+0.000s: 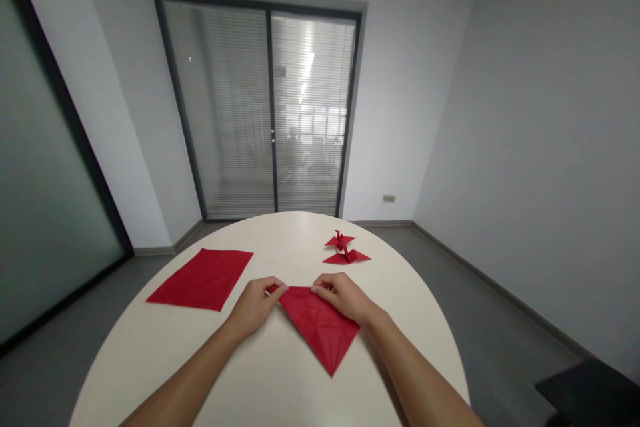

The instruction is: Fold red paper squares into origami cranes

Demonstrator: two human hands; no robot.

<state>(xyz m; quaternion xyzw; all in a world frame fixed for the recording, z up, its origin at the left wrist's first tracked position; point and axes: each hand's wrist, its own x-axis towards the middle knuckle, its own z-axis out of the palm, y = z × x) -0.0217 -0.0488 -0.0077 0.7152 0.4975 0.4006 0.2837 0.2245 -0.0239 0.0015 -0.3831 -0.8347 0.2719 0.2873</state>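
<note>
A creased sheet of red origami paper point(320, 327) hangs between my hands over the table, one corner pointing down toward me. My left hand point(256, 305) pinches its upper left part between thumb and fingers. With thumb and fingertips closed on the top edge, my right hand point(343, 293) holds the same sheet farther right. Crease lines run across the paper's lower part. Behind the hands, two folded red paper cranes point(347, 256) stand close together. To the left lies a flat, lightly creased red paper sheet point(203, 280).
The round white table point(280, 387) has a curved edge on both sides. A dark flat object point(593, 387) is at the lower right, beyond the table. Glass doors with blinds point(265, 113) stand behind the table, between pale walls.
</note>
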